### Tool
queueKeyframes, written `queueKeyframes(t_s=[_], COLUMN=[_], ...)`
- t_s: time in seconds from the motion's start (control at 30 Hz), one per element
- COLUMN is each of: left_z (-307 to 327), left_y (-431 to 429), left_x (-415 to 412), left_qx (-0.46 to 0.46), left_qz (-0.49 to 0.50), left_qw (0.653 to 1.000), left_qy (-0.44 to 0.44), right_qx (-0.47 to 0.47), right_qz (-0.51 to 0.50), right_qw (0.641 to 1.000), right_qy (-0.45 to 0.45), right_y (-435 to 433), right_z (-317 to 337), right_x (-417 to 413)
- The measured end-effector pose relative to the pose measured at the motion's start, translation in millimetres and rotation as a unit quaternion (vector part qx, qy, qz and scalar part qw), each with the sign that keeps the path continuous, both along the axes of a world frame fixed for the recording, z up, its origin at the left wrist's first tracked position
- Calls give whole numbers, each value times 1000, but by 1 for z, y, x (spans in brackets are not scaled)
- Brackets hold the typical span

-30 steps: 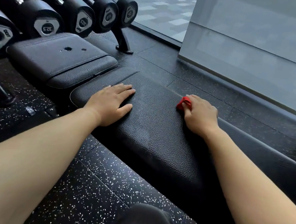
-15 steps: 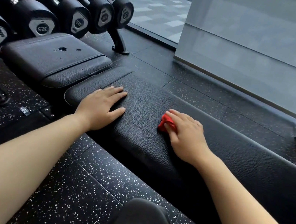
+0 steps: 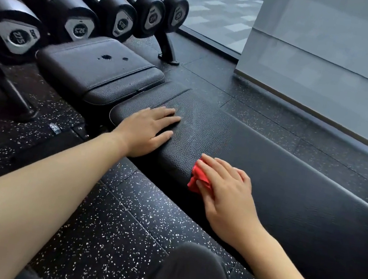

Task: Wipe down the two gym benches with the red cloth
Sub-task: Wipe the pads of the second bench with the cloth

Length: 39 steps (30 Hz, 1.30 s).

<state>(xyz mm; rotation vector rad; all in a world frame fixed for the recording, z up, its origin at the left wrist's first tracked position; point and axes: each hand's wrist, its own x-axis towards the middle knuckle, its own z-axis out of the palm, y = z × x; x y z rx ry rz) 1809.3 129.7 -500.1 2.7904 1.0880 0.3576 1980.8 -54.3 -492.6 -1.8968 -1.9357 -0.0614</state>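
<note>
Black rubber flooring [image 3: 116,225], flecked with white specks, runs under everything. A pale grey wall panel [image 3: 334,66] stands at the right beside a low window [image 3: 211,4] onto grey chequered paving.

The only writing is on the dumbbells [image 3: 72,13]. Five grey, rounded-triangle end plates face the camera. The nearest seems to read 27.5, the next 32.5 and the third perhaps 22.5, while the last two are too small to read. Their heads are round and matte black, joined by shiny metal handles, and they sit on a black rack [image 3: 167,48] with a slanted foot.

Two padded pieces are in view. The long bench [image 3: 290,192] is black and pebble-grained like leather, with a rounded end and a piped edge. The shorter bench pad [image 3: 97,70], just beyond that end and below the dumbbells, is greyer, has a seam across it and carries two dark spots on top.

The left hand [image 3: 148,129] lies flat on the rounded end of the long bench, fingers straight and close together, thumb apart. The right hand [image 3: 223,189] presses the single red cloth [image 3: 197,180] onto the near edge of the same bench. Its fingers lie nearly straight on top, and the crumpled cloth pokes out between forefinger and thumb. One knee [image 3: 193,273] in smooth grey fabric shows at the bottom.
</note>
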Motion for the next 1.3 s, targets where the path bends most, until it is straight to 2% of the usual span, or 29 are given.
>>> queueKeyframes(t_s=[0.27, 0.33, 0.6, 0.83, 0.93, 1.03, 1.17, 1.3], left_z=[-2, -2, -2, -5, -2, 7, 13, 4], left_y=[-1, -2, -4, 2, 7, 26, 69, 88], left_x=[1, 2, 3, 3, 2, -14, -30, -26], left_qx=[20, 21, 29, 41, 25, 3, -2, -68], left_qz=[12, 16, 26, 14, -26, -86, -88, -115], left_qw=[1000, 1000, 999, 999, 999, 996, 995, 990], left_qy=[-14, -15, -1, -3, 19, 16, -42, -36], right_qx=[-73, -55, -11, 41, 51, 38, 43, 26], right_qz=[9, 26, 80, 3, -19, -59, -115, -153], right_qw=[997, 998, 992, 987, 984, 983, 985, 984], right_qy=[-19, -16, -98, -158, -172, -169, -120, -86], right_y=[60, 44, -18, -7, 8, 31, 64, 59], right_z=[6, 4, -4, -17, -22, -23, -23, -19], right_x=[-24, -23, 4, -23, -48, -76, -93, -97])
